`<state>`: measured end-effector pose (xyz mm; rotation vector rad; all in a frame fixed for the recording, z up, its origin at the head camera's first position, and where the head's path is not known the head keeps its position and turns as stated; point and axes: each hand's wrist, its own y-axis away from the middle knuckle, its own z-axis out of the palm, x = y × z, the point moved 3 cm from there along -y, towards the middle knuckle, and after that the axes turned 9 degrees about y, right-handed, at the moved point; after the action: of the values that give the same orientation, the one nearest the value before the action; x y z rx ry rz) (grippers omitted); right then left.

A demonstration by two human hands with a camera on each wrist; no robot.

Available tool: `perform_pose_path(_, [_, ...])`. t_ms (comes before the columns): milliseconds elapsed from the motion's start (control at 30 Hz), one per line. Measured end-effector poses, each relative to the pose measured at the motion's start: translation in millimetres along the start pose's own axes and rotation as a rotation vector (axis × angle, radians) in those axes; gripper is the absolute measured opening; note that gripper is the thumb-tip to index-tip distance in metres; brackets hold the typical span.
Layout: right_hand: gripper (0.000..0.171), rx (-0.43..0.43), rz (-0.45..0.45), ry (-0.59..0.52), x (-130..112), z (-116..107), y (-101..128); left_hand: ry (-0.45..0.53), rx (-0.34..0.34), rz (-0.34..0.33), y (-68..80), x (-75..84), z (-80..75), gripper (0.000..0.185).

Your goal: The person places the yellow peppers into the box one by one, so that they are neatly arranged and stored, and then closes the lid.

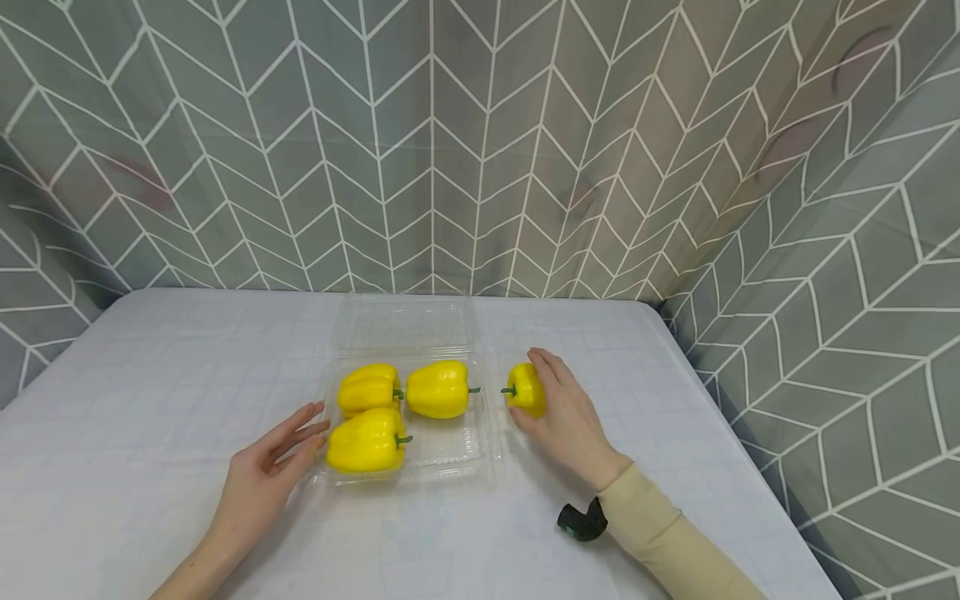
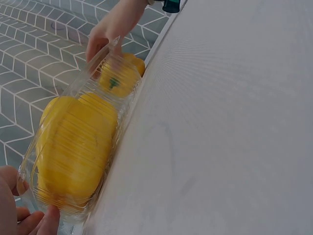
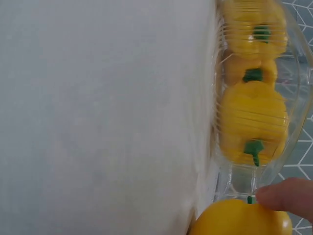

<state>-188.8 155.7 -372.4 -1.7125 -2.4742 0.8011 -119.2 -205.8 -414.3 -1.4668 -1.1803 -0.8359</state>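
Note:
A clear plastic clamshell container (image 1: 442,454) lies with its lid (image 1: 405,325) folded back. In it are a back-left yellow bell pepper (image 1: 367,387), a back-right yellow bell pepper (image 1: 437,390) and a front-left yellow bell pepper (image 1: 363,442). My left hand (image 1: 266,467) is at the container's left wall, its loosely bent fingertips right at the rim. To the right of the container, my right hand (image 1: 562,417) holds another yellow bell pepper (image 1: 527,388) between fingers and thumb, its green stem facing the container. In the right wrist view one fingertip (image 3: 283,196) rests on this held pepper.
A white cloth covers the table (image 1: 187,358). Patterned grey curtains (image 1: 450,167) hang behind it and along its right side. A black device (image 1: 583,521) is worn at my right wrist.

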Motion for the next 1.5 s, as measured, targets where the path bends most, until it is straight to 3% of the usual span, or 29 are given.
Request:
perform_pose_path(367, [0.083, -0.08, 0.027, 0.044, 5.4, 5.2, 0.7, -0.004, 0.001, -0.008, -0.2, 0.8, -0.2, 0.05])
perform_pose_path(933, [0.086, -0.057, 0.0, 0.057, 10.8, 10.9, -0.8, -0.012, -0.011, -0.022, -1.6, 2.0, -0.5, 0.051])
perform_pose_path(1500, [0.088, -0.115, 0.091, -0.08, 10.4, 5.3, -3.6, -0.027, -0.014, -0.031, -1.5, -0.1, -0.8, 0.051])
